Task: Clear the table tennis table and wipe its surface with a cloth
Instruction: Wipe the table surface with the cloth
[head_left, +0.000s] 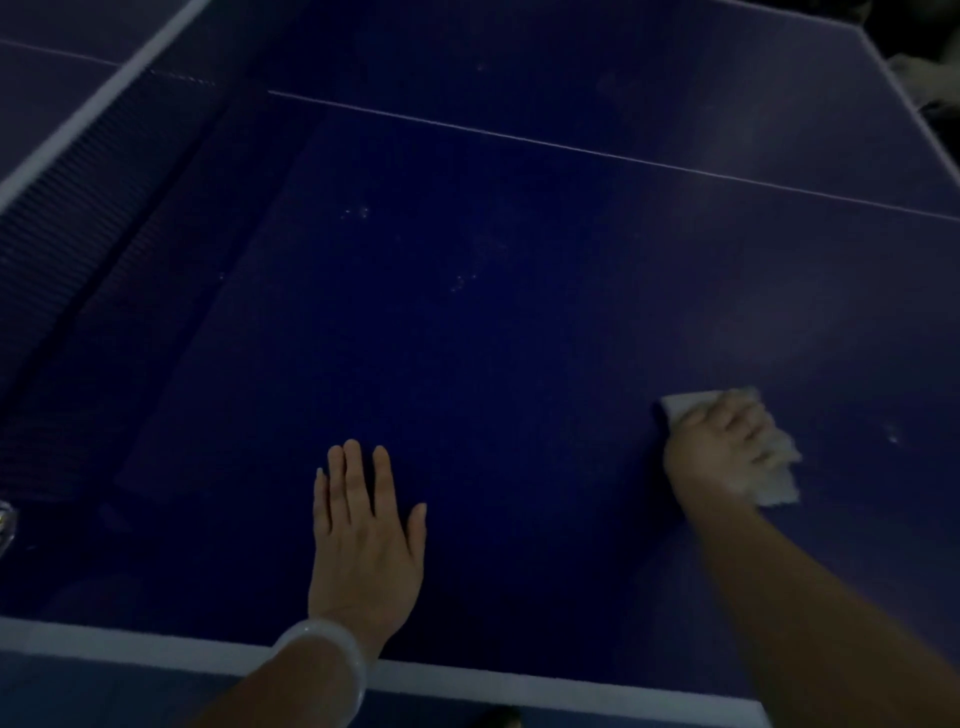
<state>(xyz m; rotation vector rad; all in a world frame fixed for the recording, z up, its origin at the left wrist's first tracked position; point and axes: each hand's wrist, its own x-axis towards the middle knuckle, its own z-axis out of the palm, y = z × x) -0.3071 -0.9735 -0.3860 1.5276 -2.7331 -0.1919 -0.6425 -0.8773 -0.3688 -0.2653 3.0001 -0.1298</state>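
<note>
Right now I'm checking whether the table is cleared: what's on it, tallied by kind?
Cloth, white, gripped by the right hand: 1
Hands on the table: 2, the left hand lying flat
Net: 1
Total: 4

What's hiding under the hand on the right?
A white cloth lies under the right hand, flat on the blue table. Its corners stick out past the fingers. The middle of the cloth and the table beneath it are covered, so any marks there cannot be seen.
</note>
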